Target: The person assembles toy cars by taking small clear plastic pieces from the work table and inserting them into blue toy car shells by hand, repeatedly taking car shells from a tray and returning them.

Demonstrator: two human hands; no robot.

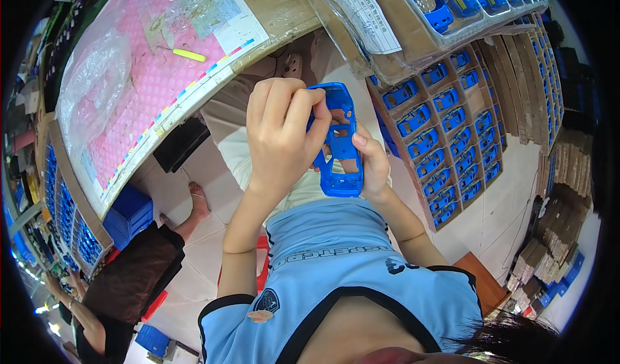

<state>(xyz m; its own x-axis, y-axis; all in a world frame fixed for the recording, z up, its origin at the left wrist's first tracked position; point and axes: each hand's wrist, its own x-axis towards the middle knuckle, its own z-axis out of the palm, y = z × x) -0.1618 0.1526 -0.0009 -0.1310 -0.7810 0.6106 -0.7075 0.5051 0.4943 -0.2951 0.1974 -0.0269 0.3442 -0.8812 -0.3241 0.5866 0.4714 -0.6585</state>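
Note:
A blue plastic toy car body (340, 147), an open shell with window cut-outs, is held upright in front of my torso. My right hand (372, 162) grips its right side, with the thumb on the near edge and fingertips showing behind the left side. At the upper left edge of the shell, my left hand (282, 126) is closed in a pinch, thumb and index finger together on the rim. Whether a small piece also sits between those fingertips is hidden.
On the left, a worktable (155, 93) with a pink cover bears a yellow-handled tool (188, 54) and clear plastic wrap (97, 86). To the right stand a partitioned tray (413, 145) of blue car bodies and a carton (368, 25). Another person's leg (194, 209) shows lower left.

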